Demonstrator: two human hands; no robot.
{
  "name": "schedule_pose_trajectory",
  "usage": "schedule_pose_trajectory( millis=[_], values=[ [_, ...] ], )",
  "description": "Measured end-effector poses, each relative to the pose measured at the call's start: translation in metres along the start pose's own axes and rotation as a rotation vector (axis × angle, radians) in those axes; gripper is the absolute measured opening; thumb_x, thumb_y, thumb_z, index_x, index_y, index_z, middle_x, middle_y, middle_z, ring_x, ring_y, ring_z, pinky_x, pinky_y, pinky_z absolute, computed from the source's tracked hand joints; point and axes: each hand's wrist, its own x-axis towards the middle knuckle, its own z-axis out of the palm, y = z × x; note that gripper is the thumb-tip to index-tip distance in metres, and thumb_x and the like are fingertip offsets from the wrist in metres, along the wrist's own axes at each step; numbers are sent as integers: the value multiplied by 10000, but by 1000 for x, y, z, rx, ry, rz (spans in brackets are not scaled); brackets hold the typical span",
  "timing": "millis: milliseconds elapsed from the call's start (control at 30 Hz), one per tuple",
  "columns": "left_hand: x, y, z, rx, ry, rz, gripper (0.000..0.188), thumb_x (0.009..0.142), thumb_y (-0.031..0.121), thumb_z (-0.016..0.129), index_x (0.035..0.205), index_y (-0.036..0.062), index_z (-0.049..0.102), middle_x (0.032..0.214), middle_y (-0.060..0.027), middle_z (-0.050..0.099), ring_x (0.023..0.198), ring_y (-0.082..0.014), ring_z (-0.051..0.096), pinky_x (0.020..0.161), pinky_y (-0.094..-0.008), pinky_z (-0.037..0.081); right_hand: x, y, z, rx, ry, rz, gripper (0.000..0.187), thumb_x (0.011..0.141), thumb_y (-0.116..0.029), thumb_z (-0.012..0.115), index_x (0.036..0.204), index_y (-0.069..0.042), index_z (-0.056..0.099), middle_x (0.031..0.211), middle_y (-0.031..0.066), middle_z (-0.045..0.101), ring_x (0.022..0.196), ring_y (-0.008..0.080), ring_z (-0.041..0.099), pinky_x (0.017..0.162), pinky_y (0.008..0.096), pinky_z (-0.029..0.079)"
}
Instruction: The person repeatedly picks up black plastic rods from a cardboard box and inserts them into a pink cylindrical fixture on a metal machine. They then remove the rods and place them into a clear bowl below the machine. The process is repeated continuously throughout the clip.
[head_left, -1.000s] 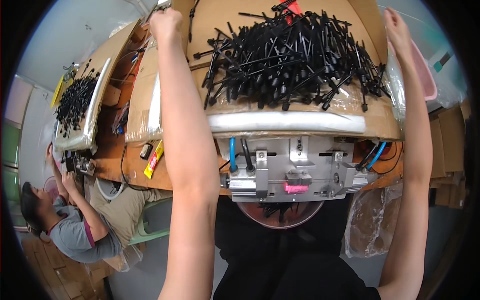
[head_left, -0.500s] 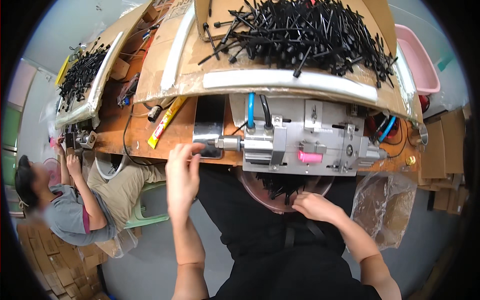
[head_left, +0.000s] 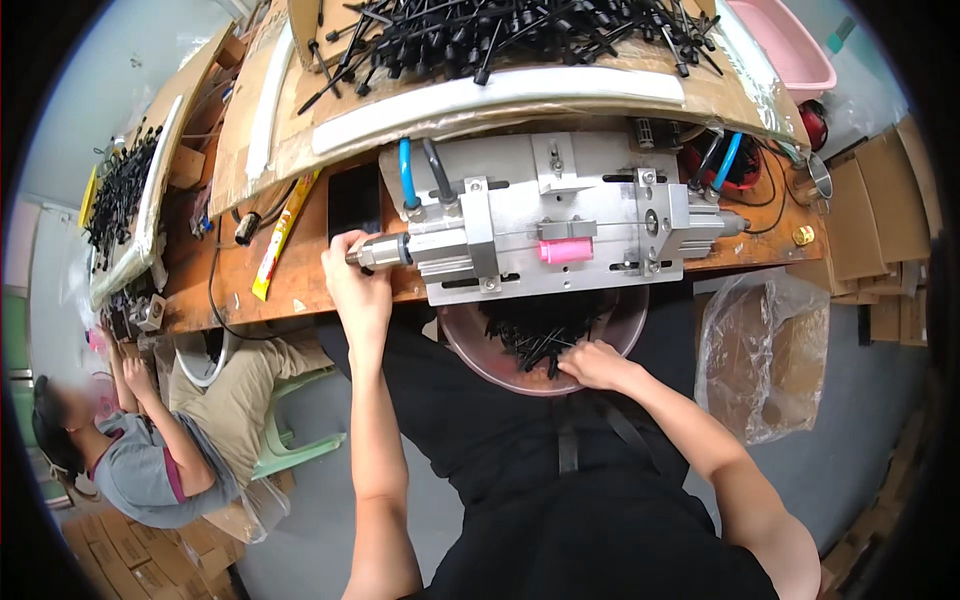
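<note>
My left hand [head_left: 358,290] is closed about the metal fitting [head_left: 379,253] at the left end of a silver clamping machine [head_left: 465,250]. A pink cylindrical piece [head_left: 566,250] sits on the front middle of that machine's plate. Below the machine's front edge, a translucent pinkish bowl [head_left: 477,362] holds many thin black parts with thicker ends [head_left: 535,335]. My right hand [head_left: 598,365] is at the bowl's near right side, fingers pinched together beside the black parts. Whatever lies between those fingers is hidden.
A cardboard tray [head_left: 240,140] heaped with black parts [head_left: 450,40] overhangs the machine. Blue [head_left: 407,175] and black hoses rise from it. A yellow packet [head_left: 280,245] and a dark phone-like slab [head_left: 354,205] lie left. A person [head_left: 150,460] sits farther left; cartons [head_left: 880,230] stand right.
My left hand has come onto the metal fitting, where before its fingers were beside it. My right hand stays at the bowl, now nearer the black parts. The whole view has shifted.
</note>
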Motion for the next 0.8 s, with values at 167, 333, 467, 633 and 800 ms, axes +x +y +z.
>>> schedule_pose_trajectory(
  millis=[167, 333, 467, 633, 800],
  values=[
    [5, -18, -18, -324, 132, -199, 91, 942, 3, 590, 978, -37, 664, 938, -47, 635, 834, -99, 607, 762, -244, 489, 48, 21, 11, 50, 388, 31, 327, 957, -320, 537, 1150, -95, 673, 1005, 142, 708, 930, 356, 663, 801, 485, 526],
    [-1, 20, -50, -322, 367, -87, 104, 952, -17, 584, 1032, -57, 636, 983, -60, 624, 844, -112, 617, 786, -239, 528, 0, -22, -131, 126, -223, -49, 251, 937, -268, 589, 1020, -61, 705, 979, 170, 697, 921, 356, 658, 796, 437, 528],
    [15, 70, -51, -348, 393, 64, 91, 910, -45, 632, 1001, -39, 637, 973, -59, 620, 789, -110, 609, 709, -243, 542, -25, -65, -283, 181, 346, -527, 111, 862, -130, 682, 909, -31, 698, 797, 134, 657, 745, 318, 628, 695, 395, 513],
    [58, 132, -25, -332, 98, 425, 74, 892, -41, 645, 958, -8, 633, 897, -52, 642, 800, -115, 633, 673, -246, 540, 56, -76, -367, -365, 1171, -462, 167, 770, -91, 695, 916, -50, 626, 823, 77, 554, 780, 250, 601, 685, 378, 498],
    [128, 148, 3, -221, -156, 577, 99, 853, -80, 600, 920, -9, 613, 835, -68, 654, 799, -118, 655, 722, -231, 519, 111, -57, -388, -495, 1080, -473, 183, 744, -71, 712, 887, -44, 601, 881, 84, 558, 844, 267, 644, 696, 390, 547]
  ],
)
